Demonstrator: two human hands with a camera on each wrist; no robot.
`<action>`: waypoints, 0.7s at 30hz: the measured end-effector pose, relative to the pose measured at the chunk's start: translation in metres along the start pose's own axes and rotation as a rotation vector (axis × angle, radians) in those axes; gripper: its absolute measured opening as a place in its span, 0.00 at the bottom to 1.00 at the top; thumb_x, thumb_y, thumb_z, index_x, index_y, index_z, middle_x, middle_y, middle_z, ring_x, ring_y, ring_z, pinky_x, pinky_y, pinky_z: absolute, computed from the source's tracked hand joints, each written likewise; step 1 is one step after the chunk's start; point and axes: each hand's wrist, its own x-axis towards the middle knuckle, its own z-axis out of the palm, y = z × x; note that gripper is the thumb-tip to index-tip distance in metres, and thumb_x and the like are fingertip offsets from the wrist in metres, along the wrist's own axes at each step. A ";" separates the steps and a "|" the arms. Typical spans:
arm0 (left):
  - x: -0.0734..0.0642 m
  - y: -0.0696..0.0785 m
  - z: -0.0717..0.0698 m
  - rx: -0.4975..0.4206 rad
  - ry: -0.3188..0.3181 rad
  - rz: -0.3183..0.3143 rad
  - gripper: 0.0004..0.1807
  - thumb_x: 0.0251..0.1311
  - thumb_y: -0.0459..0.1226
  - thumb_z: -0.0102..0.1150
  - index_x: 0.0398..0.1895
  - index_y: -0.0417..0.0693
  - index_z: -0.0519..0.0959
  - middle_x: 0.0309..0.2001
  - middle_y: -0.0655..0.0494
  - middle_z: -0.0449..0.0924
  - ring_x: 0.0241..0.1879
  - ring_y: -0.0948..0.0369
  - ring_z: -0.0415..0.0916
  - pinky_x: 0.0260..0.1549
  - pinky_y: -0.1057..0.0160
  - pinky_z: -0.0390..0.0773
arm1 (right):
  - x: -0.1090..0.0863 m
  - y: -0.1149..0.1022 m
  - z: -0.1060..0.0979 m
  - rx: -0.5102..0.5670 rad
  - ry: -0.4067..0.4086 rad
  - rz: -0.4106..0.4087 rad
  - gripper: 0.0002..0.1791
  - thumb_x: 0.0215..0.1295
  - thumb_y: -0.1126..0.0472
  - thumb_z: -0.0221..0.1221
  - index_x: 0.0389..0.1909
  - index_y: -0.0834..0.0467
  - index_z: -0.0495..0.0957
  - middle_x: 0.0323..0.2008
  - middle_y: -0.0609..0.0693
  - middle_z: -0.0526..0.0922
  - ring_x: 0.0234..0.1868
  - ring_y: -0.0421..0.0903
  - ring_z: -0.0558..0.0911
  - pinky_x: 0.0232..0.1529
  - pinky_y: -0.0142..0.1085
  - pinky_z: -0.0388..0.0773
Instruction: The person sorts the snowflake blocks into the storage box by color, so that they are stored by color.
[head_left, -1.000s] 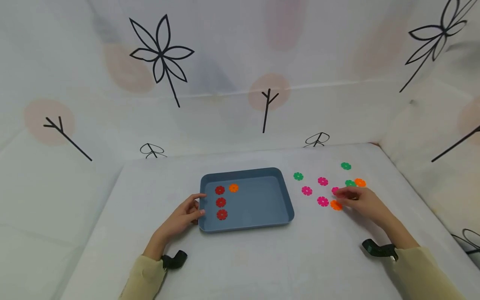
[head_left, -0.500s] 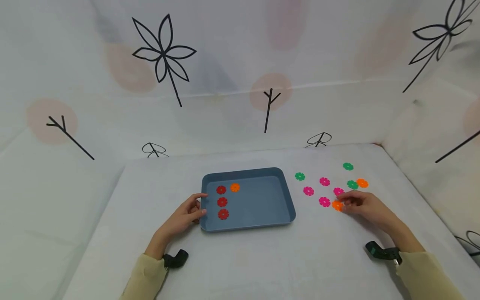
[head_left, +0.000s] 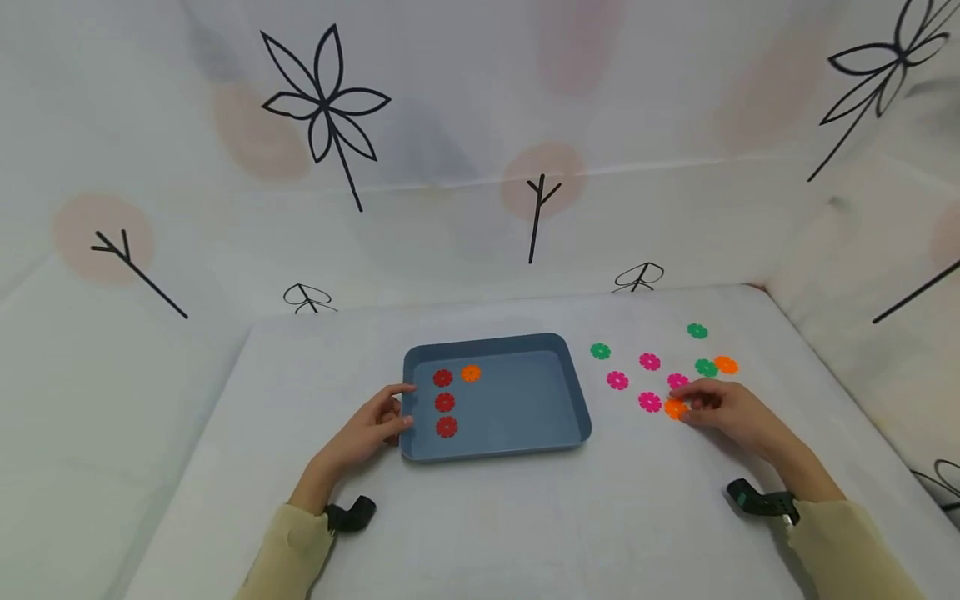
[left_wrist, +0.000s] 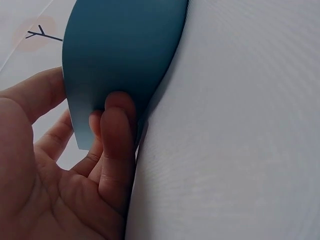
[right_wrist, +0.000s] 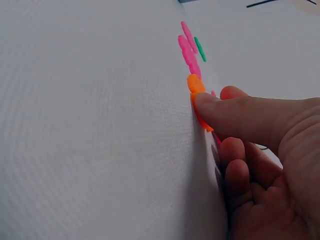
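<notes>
My left hand (head_left: 369, 423) grips the left side of a blue-grey tray (head_left: 525, 450), its fingers at the rim and outer wall (left_wrist: 120, 50). Inside the tray lie a column of red flower-shaped pieces (head_left: 445, 402) and one orange piece (head_left: 471, 373). To the right of the tray, my right hand (head_left: 731, 412) pinches a flat orange flower-shaped piece (head_left: 675, 409) at the cloth. In the right wrist view, the thumb covers part of this orange piece (right_wrist: 196, 84). A pink piece (head_left: 678, 381) lies just beyond those fingertips.
Several loose pieces lie right of the tray: pink (head_left: 649, 402), green (head_left: 601, 351) and another orange (head_left: 726, 364) beside a green one (head_left: 706, 367). A white cloth (head_left: 525, 525) covers the table. Patterned fabric (head_left: 442, 242) stands behind and at the sides.
My right hand has shifted slightly, its fingertips coming from beside the pink piece down onto the orange one. The left hand stays at the tray.
</notes>
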 end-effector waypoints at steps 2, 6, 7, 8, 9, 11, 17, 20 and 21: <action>-0.001 0.003 0.000 -0.005 0.002 -0.001 0.28 0.71 0.35 0.56 0.72 0.45 0.63 0.40 0.46 0.69 0.35 0.53 0.73 0.36 0.62 0.78 | 0.001 0.000 0.000 0.003 -0.006 0.002 0.20 0.62 0.62 0.68 0.54 0.62 0.81 0.38 0.53 0.77 0.40 0.50 0.71 0.33 0.31 0.74; -0.008 0.019 0.001 -0.013 -0.004 0.003 0.27 0.71 0.34 0.56 0.71 0.40 0.64 0.39 0.45 0.69 0.35 0.50 0.73 0.37 0.61 0.78 | 0.002 0.000 -0.001 0.000 -0.012 -0.002 0.20 0.62 0.65 0.67 0.55 0.63 0.80 0.38 0.53 0.77 0.40 0.50 0.71 0.33 0.31 0.74; -0.009 0.023 0.001 -0.012 -0.005 0.002 0.27 0.71 0.34 0.57 0.70 0.40 0.64 0.39 0.45 0.69 0.35 0.50 0.73 0.37 0.61 0.78 | 0.002 0.000 -0.001 0.001 -0.013 -0.003 0.21 0.62 0.65 0.67 0.56 0.64 0.80 0.38 0.53 0.76 0.40 0.50 0.71 0.33 0.31 0.74; -0.011 0.027 0.001 -0.013 -0.006 0.000 0.27 0.71 0.34 0.57 0.70 0.40 0.64 0.39 0.46 0.69 0.35 0.50 0.73 0.37 0.61 0.78 | 0.002 0.000 -0.001 0.004 -0.013 -0.005 0.21 0.62 0.65 0.67 0.56 0.64 0.80 0.38 0.53 0.76 0.40 0.51 0.71 0.33 0.31 0.74; -0.012 0.031 0.002 -0.015 -0.006 -0.002 0.27 0.71 0.35 0.57 0.70 0.40 0.64 0.39 0.46 0.69 0.36 0.50 0.73 0.37 0.61 0.78 | 0.002 0.000 -0.001 0.005 -0.013 -0.009 0.21 0.62 0.66 0.67 0.56 0.64 0.80 0.38 0.53 0.76 0.40 0.51 0.71 0.33 0.31 0.74; -0.013 0.033 0.002 -0.020 -0.006 -0.011 0.27 0.71 0.35 0.56 0.71 0.40 0.64 0.40 0.46 0.69 0.36 0.49 0.73 0.38 0.60 0.78 | 0.002 0.000 -0.001 0.010 -0.013 -0.010 0.21 0.61 0.66 0.66 0.56 0.64 0.80 0.38 0.54 0.76 0.40 0.51 0.71 0.33 0.31 0.74; -0.013 0.031 0.003 -0.031 -0.004 -0.020 0.28 0.71 0.35 0.56 0.71 0.41 0.63 0.40 0.45 0.68 0.36 0.49 0.72 0.38 0.60 0.78 | 0.002 0.000 0.000 0.024 -0.013 0.015 0.19 0.62 0.66 0.66 0.55 0.64 0.80 0.40 0.54 0.76 0.41 0.52 0.71 0.33 0.31 0.74; -0.008 0.018 0.001 -0.021 0.000 -0.015 0.28 0.71 0.36 0.57 0.71 0.43 0.63 0.40 0.46 0.68 0.36 0.51 0.72 0.37 0.61 0.78 | 0.001 -0.002 0.000 0.024 -0.013 0.013 0.19 0.63 0.66 0.66 0.54 0.63 0.80 0.41 0.54 0.76 0.41 0.52 0.70 0.34 0.31 0.74; -0.006 0.013 0.001 -0.016 0.002 -0.014 0.28 0.71 0.37 0.57 0.71 0.44 0.64 0.41 0.46 0.69 0.36 0.52 0.73 0.37 0.61 0.78 | 0.001 -0.002 -0.001 0.023 -0.012 0.007 0.18 0.63 0.66 0.66 0.54 0.63 0.80 0.41 0.54 0.76 0.42 0.52 0.71 0.34 0.31 0.74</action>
